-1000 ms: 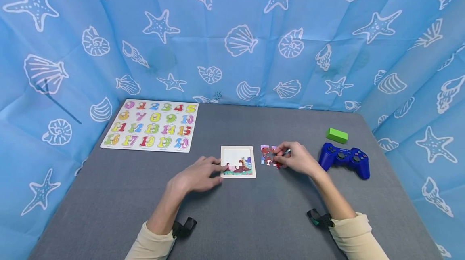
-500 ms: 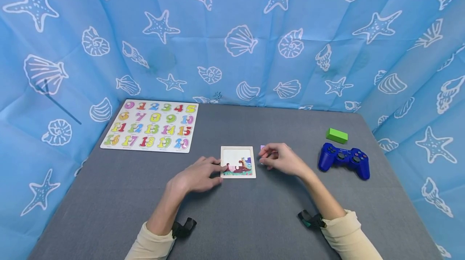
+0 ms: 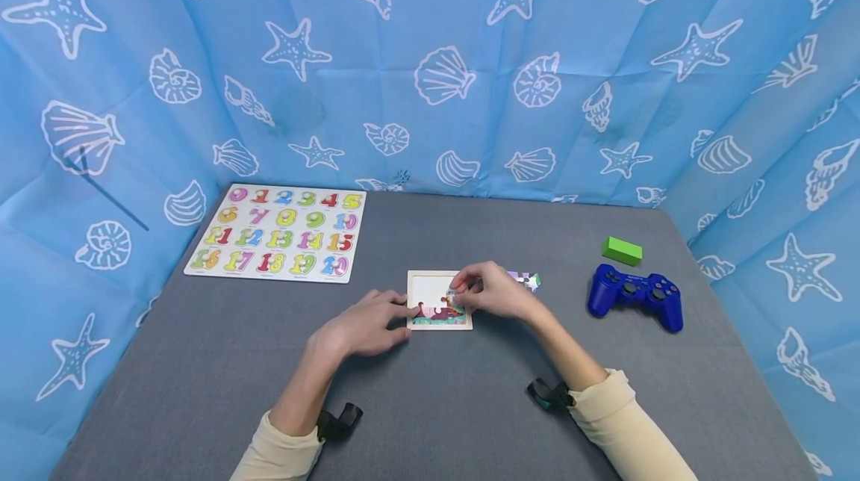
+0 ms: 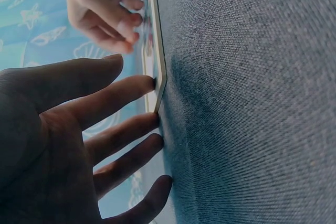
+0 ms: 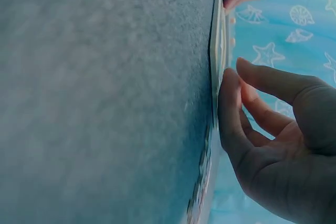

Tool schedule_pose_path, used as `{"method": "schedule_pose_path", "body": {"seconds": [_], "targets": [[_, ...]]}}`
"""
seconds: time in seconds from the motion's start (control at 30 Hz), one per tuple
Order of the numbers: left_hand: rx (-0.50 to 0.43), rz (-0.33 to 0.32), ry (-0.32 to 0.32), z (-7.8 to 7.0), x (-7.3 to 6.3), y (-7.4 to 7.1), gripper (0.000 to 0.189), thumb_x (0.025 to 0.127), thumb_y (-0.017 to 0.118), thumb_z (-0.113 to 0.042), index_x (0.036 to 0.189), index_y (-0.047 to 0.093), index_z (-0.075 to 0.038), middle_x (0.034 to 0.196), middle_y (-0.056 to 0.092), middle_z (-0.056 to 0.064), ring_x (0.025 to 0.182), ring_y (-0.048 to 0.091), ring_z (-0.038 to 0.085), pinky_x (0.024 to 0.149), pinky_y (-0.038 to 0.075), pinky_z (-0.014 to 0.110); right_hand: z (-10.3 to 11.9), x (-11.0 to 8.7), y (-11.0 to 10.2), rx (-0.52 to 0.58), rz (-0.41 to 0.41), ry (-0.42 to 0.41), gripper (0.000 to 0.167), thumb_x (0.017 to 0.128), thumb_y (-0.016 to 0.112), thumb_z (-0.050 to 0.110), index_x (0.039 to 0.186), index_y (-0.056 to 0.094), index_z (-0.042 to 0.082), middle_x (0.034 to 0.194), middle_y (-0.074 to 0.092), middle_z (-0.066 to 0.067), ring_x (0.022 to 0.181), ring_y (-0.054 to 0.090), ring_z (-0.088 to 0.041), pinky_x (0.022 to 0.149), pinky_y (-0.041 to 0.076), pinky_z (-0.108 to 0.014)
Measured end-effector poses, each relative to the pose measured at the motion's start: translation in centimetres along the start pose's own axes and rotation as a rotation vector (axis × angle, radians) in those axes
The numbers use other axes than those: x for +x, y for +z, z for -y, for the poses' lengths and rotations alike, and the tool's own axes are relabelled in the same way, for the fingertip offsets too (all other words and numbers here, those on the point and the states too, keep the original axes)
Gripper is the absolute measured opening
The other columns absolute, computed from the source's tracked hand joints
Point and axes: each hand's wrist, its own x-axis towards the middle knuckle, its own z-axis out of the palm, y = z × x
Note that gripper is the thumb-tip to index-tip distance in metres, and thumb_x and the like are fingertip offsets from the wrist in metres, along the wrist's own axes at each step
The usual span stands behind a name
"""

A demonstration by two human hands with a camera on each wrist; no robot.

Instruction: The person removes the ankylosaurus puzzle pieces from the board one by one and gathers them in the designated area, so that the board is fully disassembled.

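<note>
A small square jigsaw puzzle tray (image 3: 439, 327) with a pale wooden rim lies mid-table, its lower part filled with pieces showing a brown animal. My left hand (image 3: 368, 323) rests at its left side, fingers extended and fingertips touching the rim. Over the tray's right side hovers my right hand (image 3: 496, 292), thumb and fingertips drawn together in a pinch. A small puzzle piece (image 3: 452, 293) shows at those fingertips, mostly hidden. Beyond the right hand, loose puzzle pieces (image 3: 527, 281) lie partly covered. The left wrist view shows the tray's edge (image 4: 160, 56) against the fingertips.
A white number puzzle board (image 3: 274, 233) lies at the back left. On the right are a blue game controller (image 3: 634, 294) and a green block (image 3: 622, 250). A blue shell-patterned curtain (image 3: 430, 92) hangs behind the grey table (image 3: 457, 399).
My right hand has moved left from the loose pieces to above the tray's right side, uncovering some of those pieces. My left hand has stayed at the tray's left edge.
</note>
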Motion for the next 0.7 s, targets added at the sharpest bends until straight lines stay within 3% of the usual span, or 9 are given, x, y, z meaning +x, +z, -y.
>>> {"method": "schedule_pose_path", "body": {"seconds": [0.17, 0.7], "targets": [[-0.002, 0.006, 0.006, 0.1, 0.0, 0.0, 0.046, 0.107, 0.068, -0.028, 0.153, 0.065, -0.02, 0.164, 0.054, 0.01, 0.149, 0.048, 0.032, 0.124, 0.042, 0.057, 0.3, 0.8, 0.4, -0.082, 0.004, 0.026, 0.019, 0.092, 0.083, 0.006, 0.108, 0.078, -0.002, 0.088, 0.071, -0.007, 0.07, 0.056, -0.008, 0.063, 0.047, -0.019], [-0.001, 0.012, -0.014, -0.1, -0.1, -0.1, 0.048, 0.107, 0.069, -0.027, 0.154, 0.063, -0.022, 0.166, 0.053, 0.009, 0.152, 0.045, 0.032, 0.126, 0.041, 0.057, 1.1, 1.1, 0.7, -0.206, -0.017, 0.049, 0.019, 0.088, 0.089, 0.007, 0.102, 0.076, 0.001, 0.087, 0.068, -0.007, 0.074, 0.055, -0.009, 0.065, 0.046, -0.022]]}}
